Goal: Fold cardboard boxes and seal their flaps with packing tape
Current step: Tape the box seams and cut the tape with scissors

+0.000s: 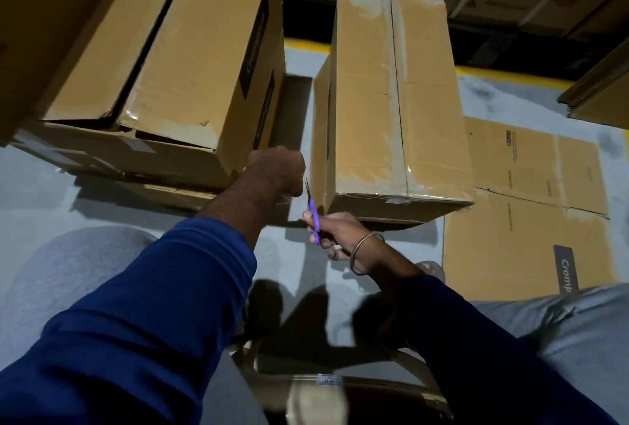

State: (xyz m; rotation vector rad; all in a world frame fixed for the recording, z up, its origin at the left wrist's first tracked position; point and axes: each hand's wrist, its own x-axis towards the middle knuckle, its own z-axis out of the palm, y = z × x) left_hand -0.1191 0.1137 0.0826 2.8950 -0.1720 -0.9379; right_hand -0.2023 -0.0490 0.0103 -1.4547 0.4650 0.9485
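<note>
A closed cardboard box [425,101] stands on the floor ahead, with clear tape along its top seam and near edge. My left hand [277,167] reaches forward to the box's near left corner, fingers curled round what looks like a roll of packing tape [283,200]; only the roll's edge shows under the wrist. My right hand [335,234] grips purple-handled scissors [315,220], whose blades point up right beside my left hand.
A larger taped box [177,50] rests on other cartons at the left. Flattened cardboard [524,220] lies on the floor to the right. More cartons line the back wall. My knees and a chair frame [326,380] fill the foreground.
</note>
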